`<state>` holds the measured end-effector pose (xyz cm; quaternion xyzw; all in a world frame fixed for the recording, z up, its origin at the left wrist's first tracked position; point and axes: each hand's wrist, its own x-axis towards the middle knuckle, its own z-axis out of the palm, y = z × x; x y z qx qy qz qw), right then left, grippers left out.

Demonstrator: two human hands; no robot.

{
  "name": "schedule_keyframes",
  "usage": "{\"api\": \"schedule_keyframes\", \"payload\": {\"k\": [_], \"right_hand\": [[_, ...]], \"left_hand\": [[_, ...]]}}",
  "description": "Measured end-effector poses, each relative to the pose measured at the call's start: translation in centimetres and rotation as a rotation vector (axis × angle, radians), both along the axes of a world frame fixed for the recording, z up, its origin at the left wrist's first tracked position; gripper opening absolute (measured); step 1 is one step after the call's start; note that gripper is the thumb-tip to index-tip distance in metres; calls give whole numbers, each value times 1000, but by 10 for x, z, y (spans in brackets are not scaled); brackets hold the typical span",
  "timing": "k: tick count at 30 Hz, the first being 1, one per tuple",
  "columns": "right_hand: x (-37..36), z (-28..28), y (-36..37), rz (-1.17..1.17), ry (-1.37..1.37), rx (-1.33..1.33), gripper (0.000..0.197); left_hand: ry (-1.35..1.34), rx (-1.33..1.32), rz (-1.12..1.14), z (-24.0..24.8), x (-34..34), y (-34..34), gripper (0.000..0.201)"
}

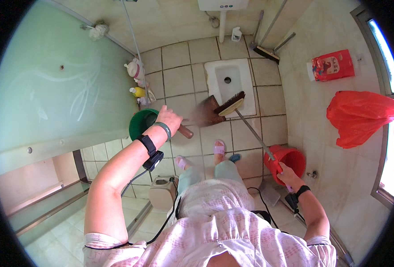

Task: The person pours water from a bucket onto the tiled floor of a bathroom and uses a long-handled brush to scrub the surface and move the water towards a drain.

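My left hand point(169, 119) is closed around the handle of a brown scoop point(209, 113), whose wide end is blurred and reaches toward the squat toilet point(212, 73). A green bucket point(139, 122) stands under my left wrist, partly hidden by it. My right hand point(290, 177) grips the red end of a broom's point(255, 133) pale handle. The broom's dark bristles touch or overlap the scoop's edge at the toilet's near rim; I cannot tell which. Just beyond my right hand is a red bucket point(295, 158), partly behind it.
Bottles point(138, 92) line the green glass panel point(59, 102) on the left. A brush head point(266, 54) with long handles leans at the back right corner, near a white bottle point(236, 34). Red bags point(359, 115) hang on the right wall. A beige bin point(161, 196) stands near my legs.
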<state>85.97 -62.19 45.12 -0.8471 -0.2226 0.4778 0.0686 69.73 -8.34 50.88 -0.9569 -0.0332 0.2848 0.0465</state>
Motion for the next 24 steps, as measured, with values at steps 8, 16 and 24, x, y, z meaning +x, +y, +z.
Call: {"api": "schedule_keyframes", "payload": {"k": [8, 16, 24], "right_hand": [[-3, -9, 47, 16, 242, 13, 58], [-21, -112, 109, -251, 281, -67, 49], [7, -64, 28, -56, 198, 56, 67]], "left_hand": [[-68, 6, -5, -7, 11, -7, 11], [-139, -19, -4, -8, 22, -11, 8], [-201, -22, 9, -9, 15, -8, 6]]}}
